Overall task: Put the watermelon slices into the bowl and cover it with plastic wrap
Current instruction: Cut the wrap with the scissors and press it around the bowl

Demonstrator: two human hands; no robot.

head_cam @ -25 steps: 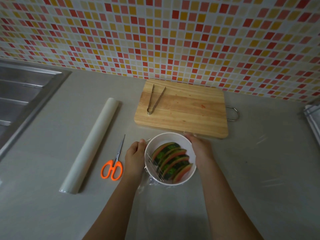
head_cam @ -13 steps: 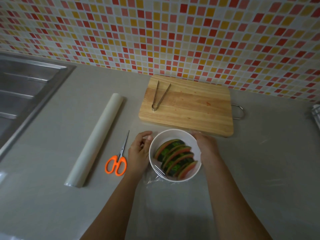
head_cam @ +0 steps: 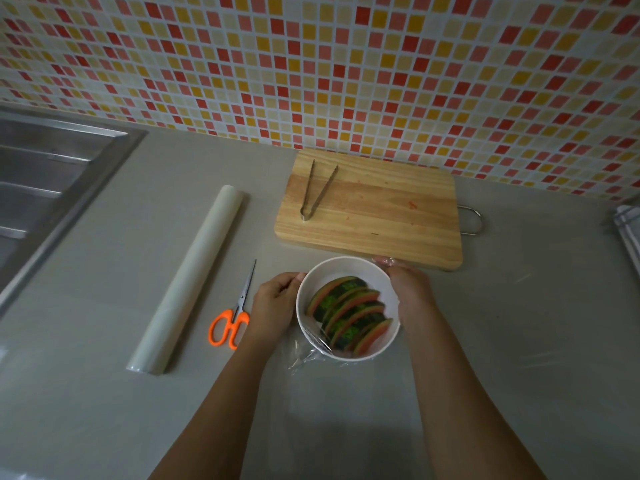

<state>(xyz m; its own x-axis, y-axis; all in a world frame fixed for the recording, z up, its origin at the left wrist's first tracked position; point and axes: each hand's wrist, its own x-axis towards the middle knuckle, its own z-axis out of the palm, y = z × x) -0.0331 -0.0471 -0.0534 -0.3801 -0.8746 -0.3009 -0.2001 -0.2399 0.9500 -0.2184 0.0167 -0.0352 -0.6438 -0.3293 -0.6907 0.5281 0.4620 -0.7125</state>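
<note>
From my remote feed, the round white bowl (head_cam: 349, 270) sits on the smooth grey counter (head_cam: 519, 306), just in front of the wooden cutting board (head_cam: 374, 216). Inside it, the watermelon slices (head_cam: 349, 315) stand on edge in a row, thin crescents with dark mottled green rind and pink flesh. Clear plastic wrap (head_cam: 304, 356) bunches in glossy wrinkles at the bowl's near-left side.

The left hand (head_cam: 273, 306) curls its fingers around the bowl's left wall. The right hand (head_cam: 410, 292) cups the right rim, its fingertips wrapped in film at the far edge.

Slim metal tongs (head_cam: 317, 188) lie on the board with their arms spread. A long pale roll (head_cam: 194, 275) of wrap lies diagonally at left, and orange-handled scissors (head_cam: 232, 320) lie between it and the left hand.
</note>
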